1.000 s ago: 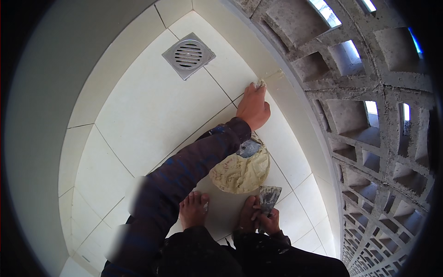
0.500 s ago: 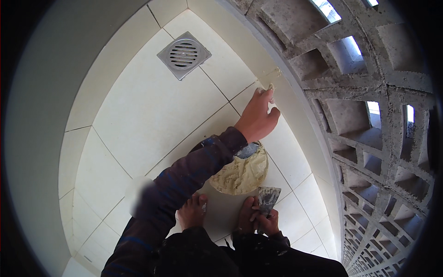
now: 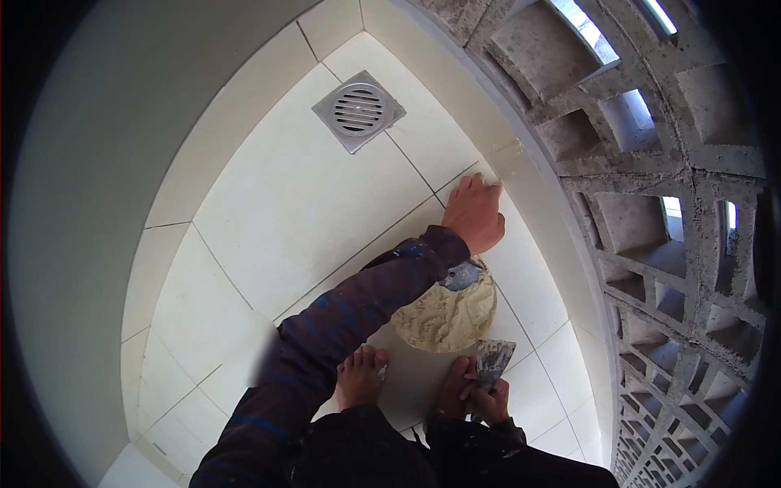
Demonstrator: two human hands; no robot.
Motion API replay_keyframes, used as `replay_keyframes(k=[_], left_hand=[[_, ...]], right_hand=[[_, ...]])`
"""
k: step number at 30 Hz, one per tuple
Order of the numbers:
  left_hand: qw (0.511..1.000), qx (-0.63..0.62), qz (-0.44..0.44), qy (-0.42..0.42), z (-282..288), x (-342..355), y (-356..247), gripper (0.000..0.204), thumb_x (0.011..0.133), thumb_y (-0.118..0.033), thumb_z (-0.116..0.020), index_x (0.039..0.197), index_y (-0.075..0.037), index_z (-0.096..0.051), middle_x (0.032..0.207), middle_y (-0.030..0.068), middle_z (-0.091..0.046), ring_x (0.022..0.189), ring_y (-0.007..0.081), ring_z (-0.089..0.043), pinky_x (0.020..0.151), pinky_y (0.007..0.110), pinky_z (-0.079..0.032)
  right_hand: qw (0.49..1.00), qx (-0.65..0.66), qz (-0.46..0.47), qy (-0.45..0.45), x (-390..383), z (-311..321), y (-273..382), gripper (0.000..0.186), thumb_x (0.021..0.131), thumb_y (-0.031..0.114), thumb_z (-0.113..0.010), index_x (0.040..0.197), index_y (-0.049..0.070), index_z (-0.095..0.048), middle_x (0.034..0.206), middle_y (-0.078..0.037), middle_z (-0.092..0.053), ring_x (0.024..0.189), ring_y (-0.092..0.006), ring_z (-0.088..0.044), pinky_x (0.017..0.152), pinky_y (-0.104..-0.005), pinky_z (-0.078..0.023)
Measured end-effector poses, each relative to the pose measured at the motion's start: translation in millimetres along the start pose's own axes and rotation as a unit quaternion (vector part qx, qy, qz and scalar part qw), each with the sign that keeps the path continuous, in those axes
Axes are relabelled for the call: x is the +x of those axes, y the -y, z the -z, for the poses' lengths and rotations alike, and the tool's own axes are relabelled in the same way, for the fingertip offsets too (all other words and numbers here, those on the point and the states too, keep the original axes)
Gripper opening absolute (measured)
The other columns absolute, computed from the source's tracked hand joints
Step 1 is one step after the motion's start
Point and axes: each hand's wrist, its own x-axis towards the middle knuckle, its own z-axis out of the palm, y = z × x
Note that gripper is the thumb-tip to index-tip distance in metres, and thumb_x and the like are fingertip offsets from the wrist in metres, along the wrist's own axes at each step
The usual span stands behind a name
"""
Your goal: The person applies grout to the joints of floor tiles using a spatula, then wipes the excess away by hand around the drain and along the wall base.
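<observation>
My left hand (image 3: 476, 215) reaches across to the floor joint beside the skirting tile at the right. Its fingers are curled down against the tile, the back of the hand faces up, and the fingertips are hidden, so whatever they hold does not show. Below that wrist sits a round mass of cream-coloured paste (image 3: 447, 321), with a grey, smeared flat piece (image 3: 461, 275) at its far edge, partly covered by my sleeve. Beside my right foot, my right hand (image 3: 490, 404) is closed round a putty knife (image 3: 494, 363), its stained blade pointing up and away.
A square metal floor drain (image 3: 358, 111) lies in the pale tiles farther off. Skirting tiles (image 3: 521, 175) edge the floor, below a wall of hollow concrete blocks (image 3: 643, 220) at the right. A plain grey wall (image 3: 89, 220) rises at the left. My bare feet (image 3: 360, 376) are close to the paste.
The whole view has shifted, moving the scene right and slightly down. My left hand has turned, its fingers curling down where pale-smeared fingertips showed before. My right hand keeps the putty knife.
</observation>
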Motion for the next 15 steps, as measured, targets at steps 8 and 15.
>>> replay_keyframes(k=[8, 15], left_hand=[[0.986, -0.155, 0.043, 0.055, 103.5, -132.2, -45.1, 0.036, 0.088, -0.008, -0.059, 0.123, 0.002, -0.060, 0.107, 0.0175, -0.060, 0.100, 0.0360, -0.059, 0.086, 0.045, -0.049], [0.975, 0.168, -0.099, 0.104, 96.7, -256.2, -38.0, 0.030, 0.088, -0.030, -0.066, 0.107, -0.006, -0.070, 0.112, 0.0090, -0.061, 0.110, 0.0241, -0.053, 0.094, 0.039, -0.040]], right_hand=[[1.000, -0.019, 0.019, -0.003, -36.8, 8.2, 3.5, 0.034, 0.090, -0.003, -0.048, 0.120, -0.001, -0.065, 0.080, -0.015, -0.073, 0.051, -0.0188, -0.066, 0.046, -0.0301, -0.052], [0.989, -0.076, 0.123, -0.029, -81.2, -24.8, 36.0, 0.034, 0.098, 0.013, -0.052, 0.127, -0.004, -0.060, 0.077, -0.003, -0.062, 0.054, -0.0086, -0.052, 0.048, -0.0241, -0.042]])
